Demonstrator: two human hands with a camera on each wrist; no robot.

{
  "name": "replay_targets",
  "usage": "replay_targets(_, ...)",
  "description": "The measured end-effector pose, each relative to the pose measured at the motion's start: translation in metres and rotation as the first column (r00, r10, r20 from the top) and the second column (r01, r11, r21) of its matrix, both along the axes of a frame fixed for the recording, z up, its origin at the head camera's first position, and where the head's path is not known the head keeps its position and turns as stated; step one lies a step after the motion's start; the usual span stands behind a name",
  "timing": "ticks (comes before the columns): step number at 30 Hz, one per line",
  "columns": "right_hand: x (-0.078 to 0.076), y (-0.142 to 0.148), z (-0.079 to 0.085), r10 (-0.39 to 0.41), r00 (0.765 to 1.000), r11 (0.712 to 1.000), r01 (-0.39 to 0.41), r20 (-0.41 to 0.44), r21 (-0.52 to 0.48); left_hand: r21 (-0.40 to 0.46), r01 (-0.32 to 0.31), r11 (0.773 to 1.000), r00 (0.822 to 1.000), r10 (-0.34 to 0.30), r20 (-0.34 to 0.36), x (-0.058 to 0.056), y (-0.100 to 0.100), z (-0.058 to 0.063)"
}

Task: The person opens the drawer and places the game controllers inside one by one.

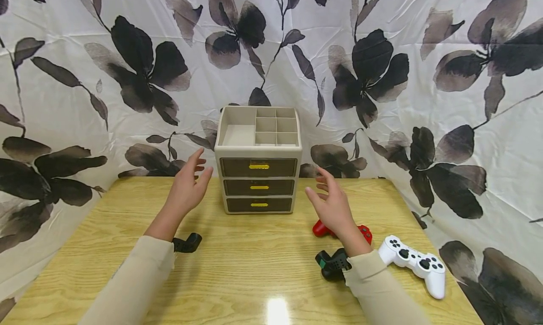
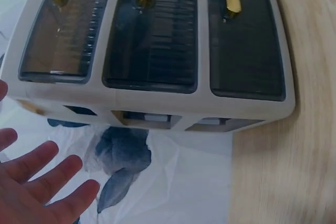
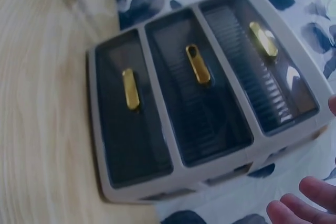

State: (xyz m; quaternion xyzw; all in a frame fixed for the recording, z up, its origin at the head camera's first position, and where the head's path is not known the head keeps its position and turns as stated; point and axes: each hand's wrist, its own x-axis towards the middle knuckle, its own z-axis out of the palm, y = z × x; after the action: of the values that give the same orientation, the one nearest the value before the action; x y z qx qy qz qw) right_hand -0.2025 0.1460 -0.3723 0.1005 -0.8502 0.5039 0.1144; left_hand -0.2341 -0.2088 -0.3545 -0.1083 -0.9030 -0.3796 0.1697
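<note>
A small cream desktop organizer [image 1: 259, 148] stands at the back of the table, with three dark see-through drawers that are all closed. Each has a yellow-gold handle, like the top drawer's handle [image 1: 259, 166]. Its top is divided into one large compartment and several small ones. My left hand [image 1: 189, 183] hovers to the left of the organizer, fingers spread and holding nothing. To the right, my right hand [image 1: 333, 200] is held up with relaxed fingers, also empty. Both hands are apart from the organizer, and their fingers [image 2: 63, 182] show beside it in the wrist views.
A red game controller [image 1: 365, 233] lies partly hidden under my right forearm. Farther right, a white game controller [image 1: 413, 261] rests near the table's right edge. Black devices sit at both wrists. Behind the wooden table [image 1: 237, 268] hangs a white floral cloth [image 1: 297, 13].
</note>
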Motion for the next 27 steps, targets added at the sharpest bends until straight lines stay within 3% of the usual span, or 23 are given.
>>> replay_targets(12, -0.001, -0.018, 0.003, 0.017, 1.0, 0.993, -0.016, 0.009, -0.114, 0.094, 0.009, 0.996, 0.997, -0.016, 0.076, -0.005, 0.003, 0.01)
replay_targets(27, -0.004, -0.041, 0.012, 0.015, 1.0, 0.97, -0.011, 0.012, -0.243, 0.154, 0.01, 0.988, 0.998, -0.02, 0.067, -0.016, 0.018, 0.016)
